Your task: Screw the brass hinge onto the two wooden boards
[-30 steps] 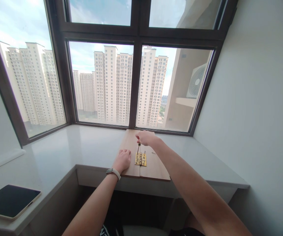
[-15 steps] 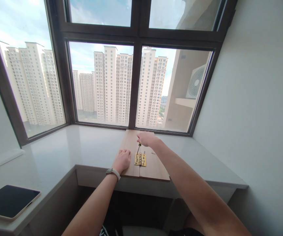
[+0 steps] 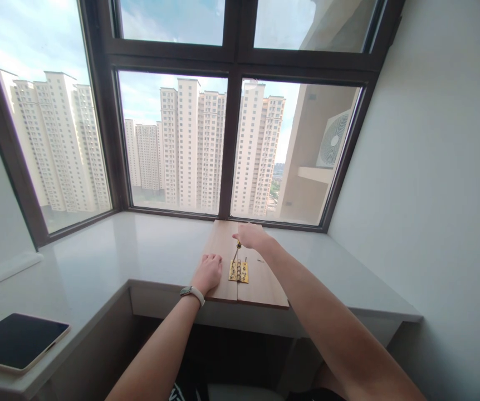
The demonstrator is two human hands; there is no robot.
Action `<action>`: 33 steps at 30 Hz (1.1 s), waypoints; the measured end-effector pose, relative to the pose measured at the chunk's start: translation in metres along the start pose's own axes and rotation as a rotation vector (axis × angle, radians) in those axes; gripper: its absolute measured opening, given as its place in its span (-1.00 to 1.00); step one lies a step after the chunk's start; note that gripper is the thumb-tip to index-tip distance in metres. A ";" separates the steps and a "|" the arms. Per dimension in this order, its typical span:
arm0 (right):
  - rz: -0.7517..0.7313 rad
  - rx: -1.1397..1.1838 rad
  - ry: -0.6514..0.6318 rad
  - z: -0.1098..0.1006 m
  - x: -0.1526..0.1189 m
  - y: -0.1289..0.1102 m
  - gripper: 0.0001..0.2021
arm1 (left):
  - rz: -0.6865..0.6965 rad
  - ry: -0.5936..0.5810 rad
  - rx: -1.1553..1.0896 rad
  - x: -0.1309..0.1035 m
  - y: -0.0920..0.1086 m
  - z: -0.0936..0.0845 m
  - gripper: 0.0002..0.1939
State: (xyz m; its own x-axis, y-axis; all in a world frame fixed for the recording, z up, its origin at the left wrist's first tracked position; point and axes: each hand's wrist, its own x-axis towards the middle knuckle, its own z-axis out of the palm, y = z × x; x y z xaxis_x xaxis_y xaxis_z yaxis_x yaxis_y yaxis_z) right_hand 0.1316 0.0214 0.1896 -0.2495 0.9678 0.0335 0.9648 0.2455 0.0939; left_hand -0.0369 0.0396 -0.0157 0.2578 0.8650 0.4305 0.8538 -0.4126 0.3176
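A brass-coloured hinge [image 3: 239, 272] lies across the seam between two wooden boards [image 3: 260, 292]. My right hand [image 3: 253, 236] is closed around the yellow-and-black handle of a screwdriver [image 3: 235, 254], holding it above the hinge. The shaft slants down to the upper part of the hinge's left leaf; the exact contact at the tip is too small to make out. On the left board, beside the hinge, my left hand [image 3: 208, 273] lies palm down with its fingers stretched forward. Small screws [image 3: 260, 260] lie on the right board, and a thin screw [image 3: 245, 259] sticks up at the hinge's top right.
The boards rest on a white windowsill counter [image 3: 160, 245] below dark-framed windows. A dark-screened tablet [image 3: 16, 341] lies at the lower left. A white wall [image 3: 436, 167] rises on the right, and the counter's front edge runs under the boards' near end.
My right hand and the screwdriver handle have shifted slightly to the right, with the grip turned a little. My left hand stays in place on the board.
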 end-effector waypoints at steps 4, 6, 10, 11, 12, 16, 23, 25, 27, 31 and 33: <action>-0.047 -0.001 0.000 0.000 0.001 0.001 -0.71 | -0.012 -0.007 -0.005 0.000 0.000 0.000 -0.65; -0.067 0.003 0.008 0.000 0.002 0.002 -0.78 | -0.012 -0.005 -0.009 0.000 0.001 -0.001 -0.65; -0.103 0.028 0.046 0.001 0.002 0.001 -0.82 | -0.015 -0.011 -0.004 0.000 0.001 -0.002 -0.64; -0.091 0.042 0.054 0.001 0.002 0.000 -0.78 | -0.019 -0.016 -0.001 0.000 0.002 -0.002 -0.64; -0.067 0.054 0.055 0.001 0.002 -0.001 -0.72 | -0.023 -0.021 0.001 0.000 0.002 -0.003 -0.64; 0.035 0.059 0.042 0.002 0.001 -0.006 -0.57 | -0.026 -0.029 0.002 0.000 0.004 -0.004 -0.63; -0.031 0.061 -0.019 -0.003 0.002 -0.004 -0.73 | -0.027 -0.031 0.012 -0.001 0.006 -0.006 -0.64; -0.068 0.067 -0.035 -0.004 0.003 -0.002 -0.80 | -0.029 -0.032 0.018 -0.001 0.006 -0.006 -0.63; -0.107 0.063 -0.043 -0.004 0.004 0.000 -0.82 | -0.027 -0.029 0.015 -0.001 0.005 -0.005 -0.63; -0.103 0.078 -0.050 -0.003 0.005 -0.002 -0.80 | -0.016 -0.013 0.006 -0.001 0.003 -0.003 -0.64; -0.059 0.070 -0.031 -0.002 0.004 -0.005 -0.70 | -0.014 -0.011 0.005 0.000 0.003 -0.003 -0.64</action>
State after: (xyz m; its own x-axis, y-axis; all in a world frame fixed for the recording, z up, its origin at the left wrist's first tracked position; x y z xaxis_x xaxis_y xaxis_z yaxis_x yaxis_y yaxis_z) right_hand 0.1258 0.0240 0.1916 -0.3043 0.9526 -0.0011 0.9523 0.3042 0.0252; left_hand -0.0359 0.0373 -0.0126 0.2513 0.8737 0.4165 0.8597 -0.3992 0.3187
